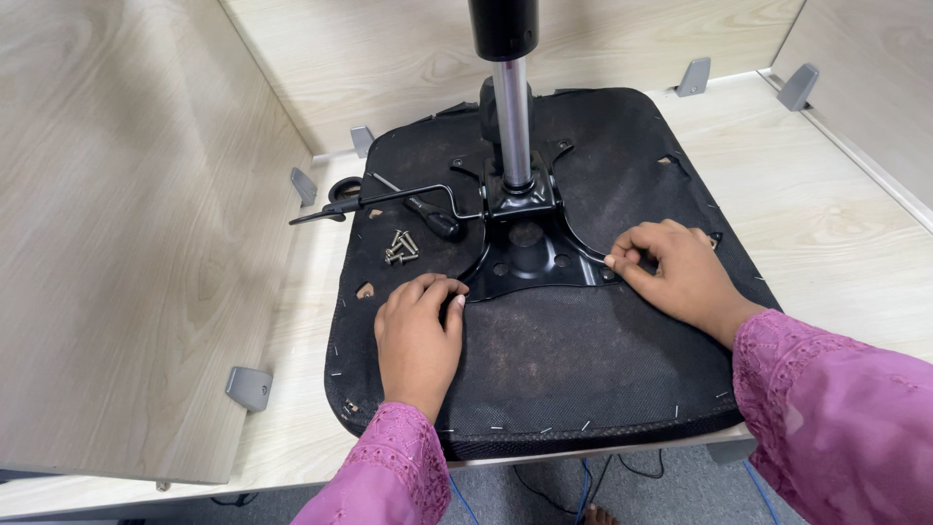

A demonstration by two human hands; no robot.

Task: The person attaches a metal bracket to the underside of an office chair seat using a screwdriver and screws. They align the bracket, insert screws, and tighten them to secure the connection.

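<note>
An upturned office chair seat [583,360] lay on a pale wooden desk [826,224], its black fabric underside facing up and edged with small staples. Bolted to the middle of it was a black metal mounting plate [530,255], from which a chromed gas-lift column [513,122] rose toward the camera, its black upper sleeve cut off by the top of the frame.

The left hand [418,335] rested on the fabric just by the plate's near-left arm, its fingers curled under with the fingertips drawn together against the thumb; whether they pinched anything could not be made out. The right hand [680,272] lay at the plate's right arm, its fingers bent and its thumb and forefinger closed together at the plate's edge, apparently on something too small to identify. Both wrists wore purple embroidered sleeves [836,428].

To the left of the plate a small cluster of loose screws [400,248] sat on the fabric, and just beyond them lay a screwdriver [428,216] with a dark handle. A thin black adjustment lever [379,201] ran out from the mechanism past the seat's left edge.

No containers, packages or labels showed. Wooden partition panels [126,224] stood around the desk, joined by grey corner brackets [250,387]. A round cable hole [345,188] in the desk was half hidden behind the seat's corner. Below the desk's edge, cables [573,481] hung over a grey floor.
</note>
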